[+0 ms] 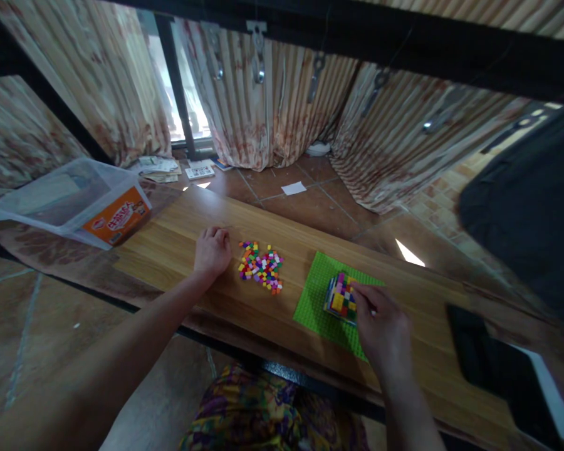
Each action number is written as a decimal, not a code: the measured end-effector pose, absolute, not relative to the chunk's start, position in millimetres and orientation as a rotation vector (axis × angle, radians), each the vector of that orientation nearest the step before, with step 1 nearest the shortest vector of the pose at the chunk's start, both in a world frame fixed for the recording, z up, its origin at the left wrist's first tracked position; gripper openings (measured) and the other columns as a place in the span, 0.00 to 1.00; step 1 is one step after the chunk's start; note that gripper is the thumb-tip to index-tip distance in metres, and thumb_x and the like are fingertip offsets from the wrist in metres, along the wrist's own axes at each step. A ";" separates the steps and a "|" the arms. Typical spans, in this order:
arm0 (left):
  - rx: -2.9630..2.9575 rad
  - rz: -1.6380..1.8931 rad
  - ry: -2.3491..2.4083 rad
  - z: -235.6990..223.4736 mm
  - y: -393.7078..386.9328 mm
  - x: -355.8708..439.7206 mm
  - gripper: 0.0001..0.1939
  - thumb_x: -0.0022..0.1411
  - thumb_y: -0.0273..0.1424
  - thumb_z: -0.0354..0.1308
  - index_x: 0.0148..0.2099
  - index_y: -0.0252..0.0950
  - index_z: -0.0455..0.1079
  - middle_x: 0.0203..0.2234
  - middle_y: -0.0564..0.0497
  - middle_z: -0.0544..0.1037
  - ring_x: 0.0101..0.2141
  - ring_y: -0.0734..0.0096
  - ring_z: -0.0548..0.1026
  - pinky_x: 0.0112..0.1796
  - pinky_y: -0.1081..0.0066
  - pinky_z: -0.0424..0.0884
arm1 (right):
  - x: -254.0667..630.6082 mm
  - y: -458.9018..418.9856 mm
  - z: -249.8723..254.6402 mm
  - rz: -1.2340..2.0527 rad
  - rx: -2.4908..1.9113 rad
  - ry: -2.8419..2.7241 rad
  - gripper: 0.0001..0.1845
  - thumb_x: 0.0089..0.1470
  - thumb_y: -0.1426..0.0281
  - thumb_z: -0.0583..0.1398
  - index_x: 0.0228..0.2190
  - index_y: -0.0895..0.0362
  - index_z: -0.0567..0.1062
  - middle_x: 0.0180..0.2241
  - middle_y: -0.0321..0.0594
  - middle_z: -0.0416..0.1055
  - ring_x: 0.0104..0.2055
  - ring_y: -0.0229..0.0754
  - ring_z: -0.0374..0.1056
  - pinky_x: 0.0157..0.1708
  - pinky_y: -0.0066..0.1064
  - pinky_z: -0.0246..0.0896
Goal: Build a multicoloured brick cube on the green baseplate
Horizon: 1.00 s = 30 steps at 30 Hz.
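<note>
Head view: we see a smooth plank table (169, 250) with wood grain, and on it a thin, square green plate (311, 300) covered in fine studs. A squat, blocky stack (341, 299) stands on the plate, its top a patchwork of glossy yellow, red, magenta and green pieces. Loose bricks (262, 266), tiny, hard-edged and many-coloured, lie in an uneven patch left of the plate, well apart from it. Our right hand (380, 319) reaches over the plate, thumb and forefinger drawn together at the stack's right side; we cannot tell whether a brick is pinched between them. That hand hides part of the stack and the plate's right portion. Our left hand (213, 252) rests on the wood just beside the loose bricks, fingers curled inward, the palm hidden, so we cannot tell if it holds anything. At the table's left end sits a clear plastic bin (66, 225) with an orange label (117, 217). Beyond, pleated curtains (282, 94) hang over the tiled floor (291, 216), where a white sheet (294, 188) lies.
</note>
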State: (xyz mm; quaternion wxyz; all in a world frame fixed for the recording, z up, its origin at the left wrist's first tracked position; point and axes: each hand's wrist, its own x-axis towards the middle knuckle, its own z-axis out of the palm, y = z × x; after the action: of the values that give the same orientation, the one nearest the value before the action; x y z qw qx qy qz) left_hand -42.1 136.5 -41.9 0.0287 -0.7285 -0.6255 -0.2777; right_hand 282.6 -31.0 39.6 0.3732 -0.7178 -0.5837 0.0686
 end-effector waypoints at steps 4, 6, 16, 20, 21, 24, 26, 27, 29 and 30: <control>-2.259 -0.866 -1.945 -41.3 136.3 -42.2 0.13 0.62 0.27 0.47 0.41 0.35 0.73 0.40 0.41 0.75 0.44 0.55 0.71 0.49 0.55 0.67 | 302.6 -20.5 33.8 0.073 -1.991 -1.531 0.19 0.57 0.60 0.53 0.35 0.57 0.80 0.36 0.44 0.77 0.35 0.44 0.72 0.37 0.35 0.63; -2.262 -0.867 -1.949 -40.9 135.9 -42.4 0.13 0.62 0.27 0.47 0.41 0.35 0.73 0.40 0.41 0.75 0.44 0.54 0.71 0.50 0.55 0.67 | 305.4 -15.9 30.5 0.060 -2.047 -1.560 0.19 0.56 0.60 0.53 0.35 0.57 0.80 0.35 0.45 0.77 0.34 0.44 0.71 0.36 0.35 0.62; -2.265 -0.883 -1.945 -40.4 135.1 -42.0 0.13 0.62 0.27 0.47 0.42 0.35 0.73 0.41 0.41 0.75 0.44 0.55 0.70 0.49 0.55 0.67 | 303.5 -7.6 22.1 0.075 -2.106 -1.554 0.21 0.56 0.56 0.52 0.34 0.57 0.78 0.33 0.46 0.78 0.34 0.45 0.71 0.35 0.34 0.59; -2.255 -0.883 -1.954 -39.8 134.9 -41.3 0.13 0.62 0.27 0.47 0.41 0.36 0.73 0.40 0.41 0.75 0.44 0.55 0.70 0.50 0.55 0.67 | 304.7 -7.1 20.1 0.091 -2.123 -1.536 0.22 0.56 0.53 0.52 0.34 0.56 0.78 0.32 0.45 0.78 0.32 0.45 0.71 0.32 0.33 0.57; -2.255 -0.878 -1.957 -39.7 134.9 -41.2 0.13 0.62 0.27 0.47 0.41 0.36 0.73 0.40 0.41 0.75 0.44 0.55 0.71 0.50 0.55 0.67 | 304.7 -7.3 20.1 0.098 -2.138 -1.532 0.22 0.56 0.54 0.53 0.34 0.56 0.78 0.32 0.45 0.78 0.31 0.45 0.71 0.32 0.33 0.57; -2.258 -0.879 -1.962 -39.9 134.9 -41.2 0.13 0.62 0.27 0.47 0.41 0.36 0.73 0.40 0.41 0.75 0.44 0.55 0.71 0.49 0.55 0.67 | 303.5 -8.4 21.2 0.095 -2.190 -1.512 0.19 0.55 0.56 0.54 0.36 0.55 0.79 0.33 0.44 0.79 0.31 0.45 0.71 0.32 0.33 0.56; -2.257 -0.884 -1.963 -40.4 135.1 -41.3 0.13 0.61 0.27 0.48 0.41 0.36 0.73 0.40 0.41 0.75 0.44 0.54 0.70 0.49 0.54 0.67 | 302.4 -9.2 22.5 0.078 -2.211 -1.495 0.19 0.55 0.58 0.54 0.37 0.55 0.79 0.33 0.44 0.79 0.31 0.44 0.71 0.31 0.33 0.56; -2.254 -0.883 -1.962 -40.7 135.2 -41.4 0.13 0.61 0.27 0.48 0.41 0.36 0.73 0.40 0.41 0.75 0.44 0.54 0.70 0.49 0.54 0.67 | 302.0 -9.5 23.2 0.069 -2.214 -1.487 0.19 0.55 0.58 0.54 0.37 0.55 0.79 0.32 0.44 0.79 0.30 0.44 0.70 0.31 0.33 0.56; -2.248 -0.874 -1.960 -40.8 135.4 -41.5 0.12 0.61 0.27 0.48 0.41 0.36 0.73 0.40 0.42 0.75 0.44 0.55 0.70 0.49 0.54 0.67 | 301.6 -9.9 24.3 0.063 -2.203 -1.479 0.20 0.54 0.58 0.53 0.37 0.56 0.79 0.32 0.45 0.79 0.30 0.44 0.70 0.31 0.33 0.56; -2.249 -0.866 -1.958 -40.7 135.4 -41.5 0.12 0.61 0.27 0.48 0.41 0.36 0.73 0.40 0.42 0.75 0.44 0.55 0.70 0.49 0.55 0.67 | 301.7 -9.9 24.7 0.064 -2.194 -1.476 0.20 0.54 0.58 0.53 0.36 0.56 0.79 0.32 0.45 0.78 0.30 0.44 0.70 0.31 0.33 0.56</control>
State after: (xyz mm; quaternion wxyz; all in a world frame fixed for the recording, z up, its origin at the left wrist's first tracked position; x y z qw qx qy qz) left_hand -41.5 135.4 -40.7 0.0181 -0.7242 -0.6304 -0.2788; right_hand 301.7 -9.9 24.7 0.2457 -0.8041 -0.5409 0.0235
